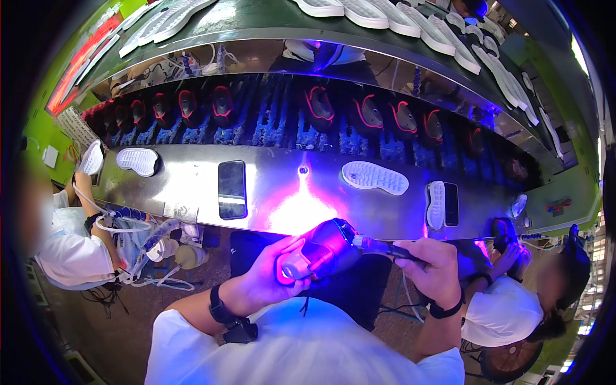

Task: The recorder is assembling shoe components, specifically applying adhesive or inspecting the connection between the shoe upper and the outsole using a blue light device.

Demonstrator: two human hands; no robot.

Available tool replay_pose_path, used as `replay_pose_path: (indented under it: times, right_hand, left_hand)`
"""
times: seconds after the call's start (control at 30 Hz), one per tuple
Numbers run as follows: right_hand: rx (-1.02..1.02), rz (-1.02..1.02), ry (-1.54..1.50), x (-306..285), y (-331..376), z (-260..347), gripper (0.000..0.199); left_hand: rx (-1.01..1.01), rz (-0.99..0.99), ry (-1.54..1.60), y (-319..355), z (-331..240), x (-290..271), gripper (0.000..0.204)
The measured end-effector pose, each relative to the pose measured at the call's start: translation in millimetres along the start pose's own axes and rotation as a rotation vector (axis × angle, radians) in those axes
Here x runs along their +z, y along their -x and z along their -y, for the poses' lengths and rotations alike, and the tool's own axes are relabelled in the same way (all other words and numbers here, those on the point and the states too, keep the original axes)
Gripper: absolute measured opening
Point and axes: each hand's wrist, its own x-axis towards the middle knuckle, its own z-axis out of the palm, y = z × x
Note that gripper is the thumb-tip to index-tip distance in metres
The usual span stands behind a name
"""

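My left hand (pixel 273 273) grips a dark shoe upper (pixel 337 256) by its heel end, above the near edge of the steel bench. The upper is lit by purple and red light. My right hand (pixel 433 273) is closed round the dark handle of a brush (pixel 382 246). Its head touches the upper's far right edge, or comes very near it. Beyond the upper, a white shoe sole (pixel 375 178) lies tread up on the bench. The underside of the upper and some of my left fingers are hidden.
A dark phone (pixel 232 190) lies on the steel bench (pixel 276 168); a second phone (pixel 452 204) is by another sole (pixel 436 205). Red-lined uppers (pixel 319 108) stand on a blue-black conveyor behind. White soles fill the upper shelf. People work at left (pixel 77 250) and right (pixel 513 308).
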Motion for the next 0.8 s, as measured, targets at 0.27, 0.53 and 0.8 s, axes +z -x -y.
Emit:
replay_pose_path:
  times: [0.27,0.53,0.8]
  right_hand:
    - [-0.007,0.037,-0.046,13,-24,-7,0.035]
    - [-0.026,0.005,-0.156,17,-15,-26,0.038]
    - [0.008,0.004,-0.314,43,28,-48,0.037]
  left_hand:
    - [-0.225,-0.057,0.402,-5,10,-16,0.075]
    - [-0.245,0.052,0.504,-19,24,-15,0.080]
    - [-0.374,0.158,0.595,-28,44,1,0.074]
